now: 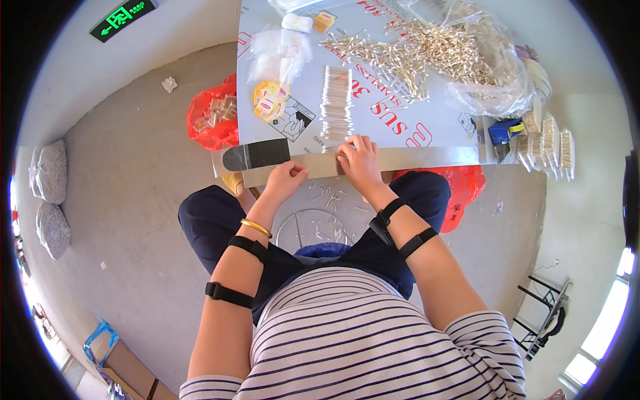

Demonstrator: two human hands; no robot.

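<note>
A neat column of cotton swabs, laid side by side, runs toward me on the metal-topped table. At its near end my right hand is closed, its thumb and fingers pinched on a cotton swab by the table edge. My left hand hovers at the same edge, fingers curled together; whether anything is in them is hidden. Just beyond it lies a flat black strip. Loose cotton swabs spread across the far side, beside a heaped clear bag of swabs.
Clear plastic bags and yellow-white labels lie at the left. A red bag with small packs hangs beside the table. At the right are a blue tape dispenser and bundled swab packs. Fallen swabs litter the floor.
</note>
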